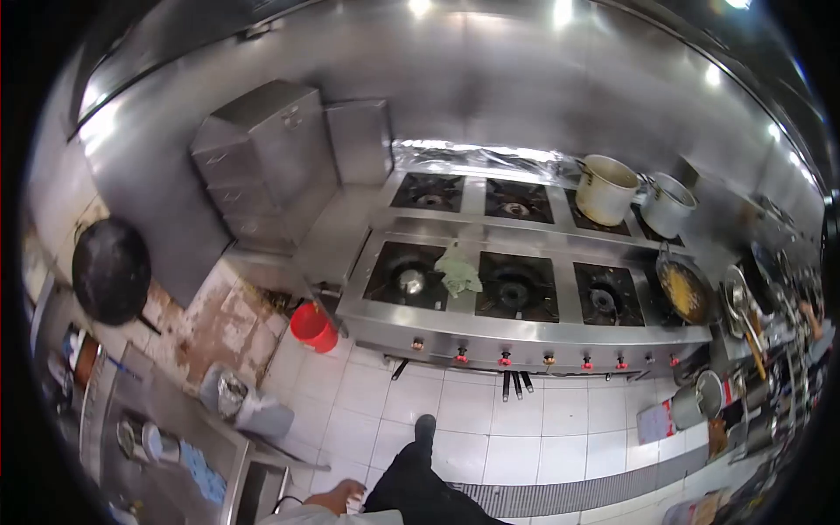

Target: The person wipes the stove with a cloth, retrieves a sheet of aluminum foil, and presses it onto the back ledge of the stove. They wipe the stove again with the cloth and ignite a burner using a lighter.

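Observation:
My left hand [342, 496] shows at the bottom edge, beside my dark trousers [413, 479]. Its fingers look curled, and a small whitish patch sits against them that I cannot make out. Nearest to this hand is the steel counter [166, 407] on the left, with a blue cloth [203, 472] and metal containers [150, 441] on it. My right hand is out of view.
A steel gas range [437, 319] stands ahead, with a pale green cloth [458, 269] between front burners. Two pots [605, 190] and a pan of yellowish food [682, 290] sit at its right. A red bucket [313, 327] and grey bin [262, 416] stand left; a drain grate [577, 497] crosses the floor.

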Demonstrator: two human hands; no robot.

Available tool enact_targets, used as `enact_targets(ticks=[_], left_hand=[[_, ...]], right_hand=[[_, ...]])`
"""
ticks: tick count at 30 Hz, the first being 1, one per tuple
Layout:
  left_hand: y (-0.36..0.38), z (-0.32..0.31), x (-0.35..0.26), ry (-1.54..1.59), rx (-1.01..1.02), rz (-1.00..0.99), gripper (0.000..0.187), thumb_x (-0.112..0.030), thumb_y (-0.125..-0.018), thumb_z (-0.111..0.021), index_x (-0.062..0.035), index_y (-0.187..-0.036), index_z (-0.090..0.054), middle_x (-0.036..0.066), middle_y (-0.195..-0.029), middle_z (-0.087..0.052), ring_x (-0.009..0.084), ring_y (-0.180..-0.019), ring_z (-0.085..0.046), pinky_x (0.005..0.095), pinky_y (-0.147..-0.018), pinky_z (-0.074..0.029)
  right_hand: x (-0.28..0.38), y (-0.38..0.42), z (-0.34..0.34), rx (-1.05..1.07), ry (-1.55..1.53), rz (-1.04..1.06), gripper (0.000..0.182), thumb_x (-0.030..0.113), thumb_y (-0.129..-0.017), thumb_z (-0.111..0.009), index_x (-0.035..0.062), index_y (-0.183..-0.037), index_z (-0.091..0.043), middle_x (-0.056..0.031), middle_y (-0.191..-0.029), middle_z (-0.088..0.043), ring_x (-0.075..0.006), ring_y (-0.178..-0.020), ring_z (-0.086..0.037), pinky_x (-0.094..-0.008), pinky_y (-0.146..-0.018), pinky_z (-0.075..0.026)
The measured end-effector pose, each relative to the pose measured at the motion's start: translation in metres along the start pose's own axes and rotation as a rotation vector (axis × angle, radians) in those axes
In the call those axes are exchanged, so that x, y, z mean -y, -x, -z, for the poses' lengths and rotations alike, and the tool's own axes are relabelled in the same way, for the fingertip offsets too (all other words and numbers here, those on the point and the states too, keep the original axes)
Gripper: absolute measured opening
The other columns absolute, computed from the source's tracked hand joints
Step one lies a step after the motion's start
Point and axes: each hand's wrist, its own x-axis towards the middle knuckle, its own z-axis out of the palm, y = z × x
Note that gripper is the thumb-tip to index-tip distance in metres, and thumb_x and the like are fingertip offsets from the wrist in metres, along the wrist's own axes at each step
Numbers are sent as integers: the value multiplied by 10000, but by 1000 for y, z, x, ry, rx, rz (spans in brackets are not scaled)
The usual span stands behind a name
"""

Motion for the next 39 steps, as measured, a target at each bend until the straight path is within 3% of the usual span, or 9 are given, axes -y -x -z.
enact_targets(ticks=[2,5,14,18,21,26,34,35,39], left_hand=[[-70,7,9,-317,-155,-175,274,-325,-854,-567,-159,-1047,-668,20,-941,-672,202,-833,-645,503,-664,-508],[-61,-5,-32,-534,-588,-577,283,-281,-788,-479,-100,-837,-691,159,-970,-661,350,-926,-619,470,-803,-489],[1,-72,-181,-58,-430,-976,311,-332,-821,-593,-154,-1065,-664,107,-1013,-676,265,-1003,-621,349,-896,-482],[17,-49,-174,-22,-241,-968,345,-340,-806,-616,-157,-1096,-653,105,-981,-685,251,-973,-634,341,-899,-478],[19,-6,-144,217,-152,-666,305,-305,-814,-638,-146,-1073,-652,62,-811,-686,177,-689,-655,312,-638,-522],[-59,83,-75,822,-381,-737,248,-155,-787,-662,-112,-1031,-644,31,-822,-630,106,-567,-553,255,-397,-384],[-69,170,-15,1055,-489,-450,319,-147,-784,-657,-119,-1099,-615,23,-859,-638,112,-601,-562,234,-404,-382],[-74,170,-20,1111,-505,-495,304,-168,-798,-648,-115,-1096,-616,25,-872,-640,114,-624,-567,228,-416,-385],[-49,170,-70,1196,-474,-642,322,-286,-856,-614,-116,-1129,-610,16,-919,-640,119,-751,-572,239,-534,-413]], right_hand=[[11,2,18,16,0,21,446,436,-894,-444,83,-1100,-622,-245,-890,-647,-384,-888,-636,-524,-783,-478],[35,-3,50,10,15,78,450,444,-895,-439,91,-1106,-623,-238,-910,-647,-381,-905,-633,-516,-795,-476],[110,2,111,-57,31,183,462,468,-900,-424,117,-1122,-626,-217,-968,-648,-372,-955,-623,-491,-833,-472],[144,4,117,-64,63,160,468,479,-902,-418,128,-1130,-627,-208,-993,-649,-368,-978,-619,-480,-850,-470],[173,13,105,-23,86,112,472,487,-904,-413,137,-1135,-628,-201,-1013,-649,-365,-994,-616,-472,-862,-468],[229,23,83,54,204,66,480,501,-906,-405,151,-1145,-630,-189,-1045,-650,-359,-1022,-610,-458,-883,-465],[318,-64,97,-12,830,497,492,523,-911,-391,174,-1160,-633,-171,-1096,-650,-351,-1067,-602,-437,-916,-461],[387,-30,107,-87,566,192,550,566,-852,-498,138,-1181,-602,-178,-1139,-635,-363,-1062,-600,-419,-904,-470],[520,3,120,-135,506,640,662,475,-738,-683,-31,-1141,-539,-247,-1062,-626,-398,-1006,-599,-432,-875,-474]])
